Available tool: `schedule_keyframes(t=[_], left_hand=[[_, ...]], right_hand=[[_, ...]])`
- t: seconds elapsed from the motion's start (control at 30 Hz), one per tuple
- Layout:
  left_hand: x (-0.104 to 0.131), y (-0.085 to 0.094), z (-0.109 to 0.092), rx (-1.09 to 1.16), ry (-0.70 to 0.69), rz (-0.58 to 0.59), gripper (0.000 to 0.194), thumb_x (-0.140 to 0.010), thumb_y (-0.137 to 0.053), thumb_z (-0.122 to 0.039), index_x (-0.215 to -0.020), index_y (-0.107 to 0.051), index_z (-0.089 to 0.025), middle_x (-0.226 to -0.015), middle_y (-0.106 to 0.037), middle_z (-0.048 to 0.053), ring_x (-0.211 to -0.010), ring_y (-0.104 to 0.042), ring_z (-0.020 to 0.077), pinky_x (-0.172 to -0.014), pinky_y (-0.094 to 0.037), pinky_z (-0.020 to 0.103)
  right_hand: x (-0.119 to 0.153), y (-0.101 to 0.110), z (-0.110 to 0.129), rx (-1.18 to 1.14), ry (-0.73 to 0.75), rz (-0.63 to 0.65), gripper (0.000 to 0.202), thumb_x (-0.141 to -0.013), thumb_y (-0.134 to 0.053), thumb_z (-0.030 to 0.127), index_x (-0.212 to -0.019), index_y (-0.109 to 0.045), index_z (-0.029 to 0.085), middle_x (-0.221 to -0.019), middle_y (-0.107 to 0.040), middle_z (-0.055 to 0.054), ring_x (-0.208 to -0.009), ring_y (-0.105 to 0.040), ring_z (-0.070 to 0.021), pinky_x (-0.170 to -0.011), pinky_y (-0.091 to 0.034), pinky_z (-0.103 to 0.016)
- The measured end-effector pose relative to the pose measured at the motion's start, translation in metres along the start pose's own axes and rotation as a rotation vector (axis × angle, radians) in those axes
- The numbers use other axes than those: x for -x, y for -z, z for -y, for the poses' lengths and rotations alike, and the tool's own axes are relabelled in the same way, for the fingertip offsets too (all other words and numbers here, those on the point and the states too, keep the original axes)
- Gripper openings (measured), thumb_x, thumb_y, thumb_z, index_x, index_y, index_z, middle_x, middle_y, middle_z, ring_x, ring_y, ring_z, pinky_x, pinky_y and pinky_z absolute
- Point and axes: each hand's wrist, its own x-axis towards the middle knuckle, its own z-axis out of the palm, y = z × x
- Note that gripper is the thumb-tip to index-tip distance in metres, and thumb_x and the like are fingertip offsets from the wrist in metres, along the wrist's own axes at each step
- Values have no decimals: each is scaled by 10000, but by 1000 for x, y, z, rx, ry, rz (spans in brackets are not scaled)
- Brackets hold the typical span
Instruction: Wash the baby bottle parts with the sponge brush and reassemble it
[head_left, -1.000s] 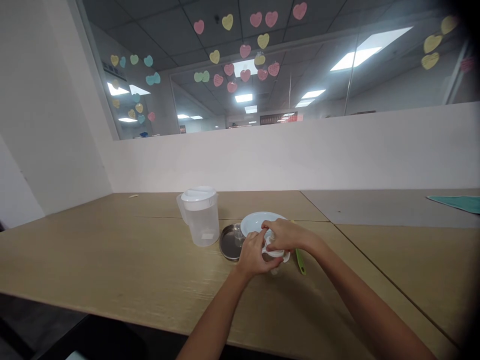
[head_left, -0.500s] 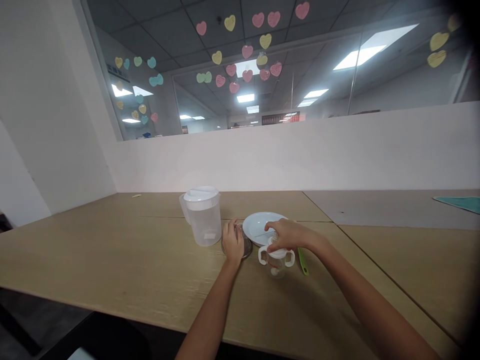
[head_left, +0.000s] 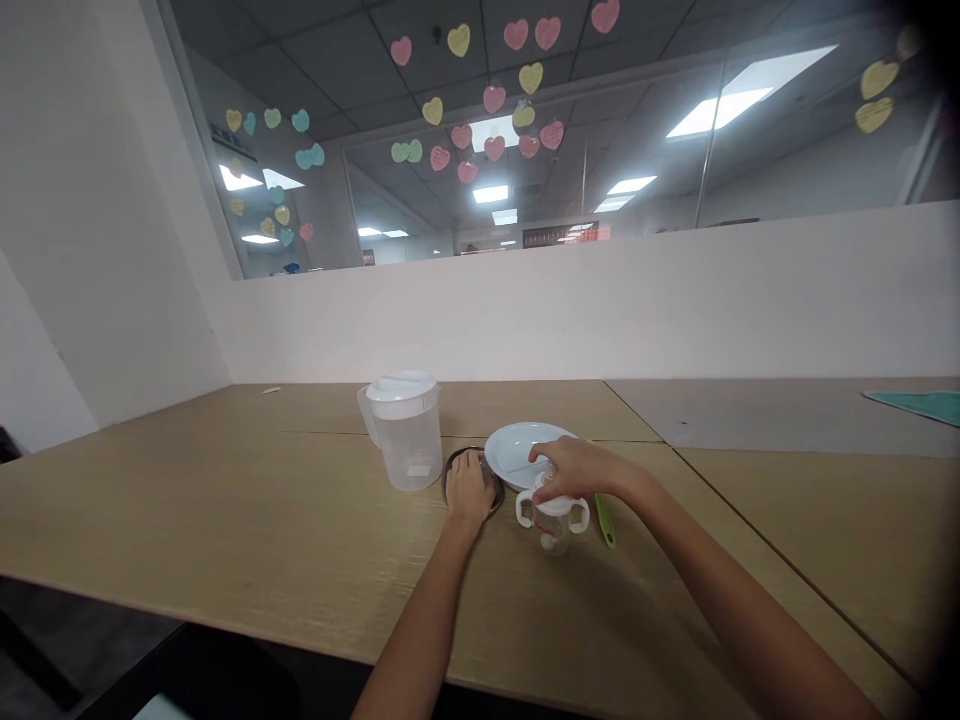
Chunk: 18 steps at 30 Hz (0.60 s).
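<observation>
A clear bottle with two white handles [head_left: 555, 526] stands upright, and my right hand [head_left: 574, 468] is closed on its top. My left hand [head_left: 470, 487] lies over a round dark dish [head_left: 495, 497]; its fingers point down into the dish, and whether they hold something is hidden. Behind the bottle lies a pale blue plate [head_left: 517, 440], partly covered by my right hand. A green handle [head_left: 605, 522] sticks out to the right of the bottle, its far end hidden under my hand. To the left of the dish stands a translucent pitcher [head_left: 411, 440] with a white lid.
The wooden table [head_left: 262, 520] reaches a white wall with a window above it. A teal cloth or mat [head_left: 922, 405] lies at the far right. Near the back left is a small pale piece [head_left: 271, 390]. A dark chair [head_left: 202, 670] sits below the front edge.
My left hand has lowered into the dark dish, and its fingers now look more bunched. My right hand and the bottle have barely moved.
</observation>
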Motion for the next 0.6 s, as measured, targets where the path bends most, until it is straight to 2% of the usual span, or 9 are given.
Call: schedule_keyframes(t=[0.07,0.2,0.27,0.33,0.47,0.53,0.6], left_hand=[[-1,2,0,-8,24,6,246,-751,-533,-203,-994,-511,-171,-1012,-572,78,-1002,-514,234,-866,-394,349],[-2,5,2,-25,99,-12,206,-731,-560,-201,-929,-511,-178,-973,-532,72,-909,-539,217,-778,-421,324],[-3,7,1,-22,118,-88,182,-729,-564,-194,-902,-511,-183,-955,-512,72,-894,-536,220,-762,-429,331],[-4,13,-1,29,96,-227,160,-756,-552,-213,-907,-506,-187,-948,-500,75,-916,-526,230,-785,-434,356],[-3,26,-9,316,-56,-511,243,-839,-491,-281,-1054,-451,-177,-1060,-490,107,-1036,-502,228,-883,-427,388],[-1,28,-12,433,-179,-610,297,-849,-489,-283,-1113,-412,-172,-1116,-487,122,-1095,-488,220,-923,-418,394],[3,27,-15,481,-311,-661,329,-846,-500,-276,-1138,-387,-172,-1149,-492,134,-1133,-480,219,-937,-420,402]], right_hand=[[0,1,1,12,4,-12,624,-597,-662,544,-1114,-561,208,-926,-658,-70,-782,-606,-223,-583,-383,-264],[2,2,2,12,-4,3,629,-604,-662,545,-1125,-555,210,-914,-661,-66,-780,-607,-221,-576,-380,-261],[2,3,2,21,-2,-2,639,-596,-662,565,-1121,-559,215,-934,-658,-69,-808,-604,-231,-581,-381,-263],[3,3,2,39,-1,-13,658,-588,-658,593,-1119,-562,216,-960,-653,-78,-835,-599,-242,-593,-385,-268],[2,4,2,73,12,-33,713,-569,-646,653,-1117,-569,202,-953,-654,-89,-836,-596,-252,-624,-393,-282],[2,6,3,44,23,-75,723,-583,-636,661,-1142,-552,209,-951,-653,-82,-826,-598,-243,-636,-400,-283],[2,6,6,-11,53,-172,694,-624,-635,621,-1184,-516,228,-998,-644,-72,-859,-595,-232,-668,-413,-285]])
